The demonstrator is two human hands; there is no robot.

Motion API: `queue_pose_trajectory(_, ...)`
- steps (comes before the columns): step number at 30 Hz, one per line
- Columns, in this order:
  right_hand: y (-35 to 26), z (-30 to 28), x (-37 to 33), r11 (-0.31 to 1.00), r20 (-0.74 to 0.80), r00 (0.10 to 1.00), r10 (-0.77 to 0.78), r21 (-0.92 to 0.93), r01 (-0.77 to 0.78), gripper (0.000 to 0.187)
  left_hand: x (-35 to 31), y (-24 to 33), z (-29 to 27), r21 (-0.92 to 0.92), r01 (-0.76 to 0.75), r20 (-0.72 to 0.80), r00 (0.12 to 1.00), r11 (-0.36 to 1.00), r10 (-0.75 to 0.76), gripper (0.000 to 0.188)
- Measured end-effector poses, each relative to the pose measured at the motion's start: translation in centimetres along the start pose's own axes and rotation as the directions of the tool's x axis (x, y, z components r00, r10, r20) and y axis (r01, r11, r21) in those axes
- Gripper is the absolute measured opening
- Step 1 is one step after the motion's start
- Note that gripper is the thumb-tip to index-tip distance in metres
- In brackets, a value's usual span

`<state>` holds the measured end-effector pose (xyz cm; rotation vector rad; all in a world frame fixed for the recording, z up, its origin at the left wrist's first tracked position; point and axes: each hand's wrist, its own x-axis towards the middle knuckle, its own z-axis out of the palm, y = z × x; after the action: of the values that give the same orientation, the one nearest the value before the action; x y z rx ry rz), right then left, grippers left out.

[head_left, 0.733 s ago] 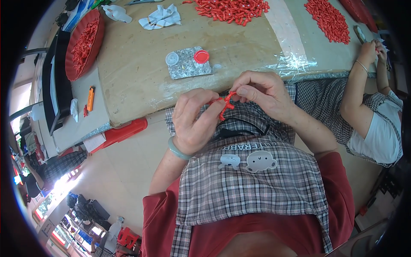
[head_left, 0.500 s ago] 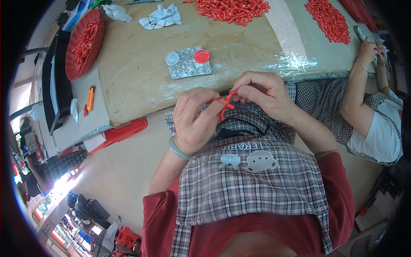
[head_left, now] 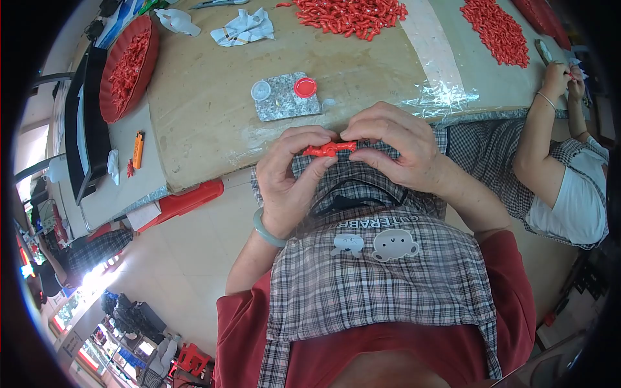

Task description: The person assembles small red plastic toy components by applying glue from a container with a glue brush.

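An orange lighter (head_left: 138, 150) lies on the counter (head_left: 204, 97) (well apart from both hands); the left hand (head_left: 284, 171) pinches a knobbly red piece (head_left: 331, 149) by the near edge; the right hand's (head_left: 404, 149) fingers curve narrowly about its right end, contact unclear.

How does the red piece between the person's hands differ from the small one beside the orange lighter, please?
Place: the held red piece is between the left hand and right hand, while the small red piece lies on the table beside the orange lighter. Pose: the held red piece runs roughly crosswise in view; the small red piece, mostly up-and-down. Size: the held red piece looks larger than the small one. Both are red.
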<state>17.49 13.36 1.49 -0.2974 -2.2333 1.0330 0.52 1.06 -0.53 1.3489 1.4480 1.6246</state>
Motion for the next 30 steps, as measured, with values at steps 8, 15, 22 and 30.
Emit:
queue_pose_trajectory(8,-0.2,0.2,0.2,0.984,0.005,0.991,-0.134,-0.115,0.133,0.027,-0.3,0.1,0.2,-0.082,0.096,0.008,0.995,0.992,-0.096,0.027)
queue_pose_trajectory(15,0.4,0.4,0.2,0.968,-0.016,0.977,-0.212,-0.139,0.208,0.027,-0.1,0.1,0.2,-0.054,0.055,0.04,0.998,0.997,-0.053,0.025)
queue_pose_trajectory(22,1.0,0.6,-0.4,0.903,-0.028,0.921,-0.388,-0.211,0.374,0.031,0.1,-0.1,0.0,0.026,-0.064,0.081,0.995,0.998,0.061,0.025)
queue_pose_trajectory(30,1.5,1.1,-1.1,0.909,-0.065,0.919,-0.389,-0.19,0.371,0.031,0.3,-0.1,0.2,0.106,-0.107,0.091,0.991,0.989,0.098,0.025)
